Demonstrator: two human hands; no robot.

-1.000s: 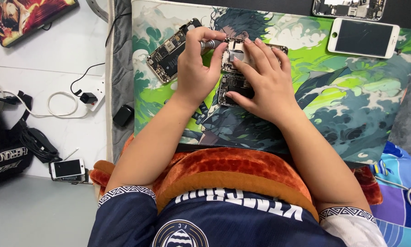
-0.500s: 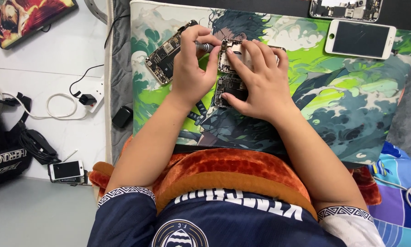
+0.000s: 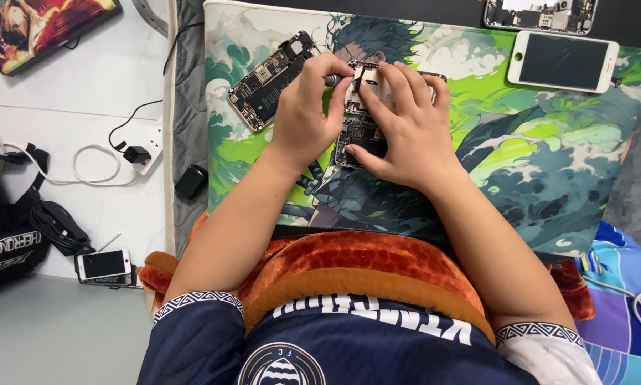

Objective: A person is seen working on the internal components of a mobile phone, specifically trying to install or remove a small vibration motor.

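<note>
My grip first: my left hand [image 3: 307, 107] is curled shut on a small metal-tipped tool [image 3: 331, 80], pinched between thumb and fingers, its tip at the upper edge of the opened phone [image 3: 363, 117]. My right hand [image 3: 404, 125] lies over that phone, fingers bent and pressing its top, thumb along its lower edge — closed down on it as a clamp, not lifting it. The phone rests on the printed mat [image 3: 534, 142] that covers the desk, at about the mat's middle, right in front of me.

What has changed is little: over the last second both hands have crept slightly up the mat and drawn closer together, the tool tip now nearer my right fingertips. I read that as fine work at one spot near the phone's top, not a change of part.

Around it, largest to smallest: the mat — then a second opened phone [image 3: 269, 82] lying tilted just left of my left hand, a white phone [image 3: 564, 60] face up at the far right, another stripped board [image 3: 541, 14] at the top edge. On the floor to my left, a power strip [image 3: 148, 151] and a small phone [image 3: 103, 265].
</note>
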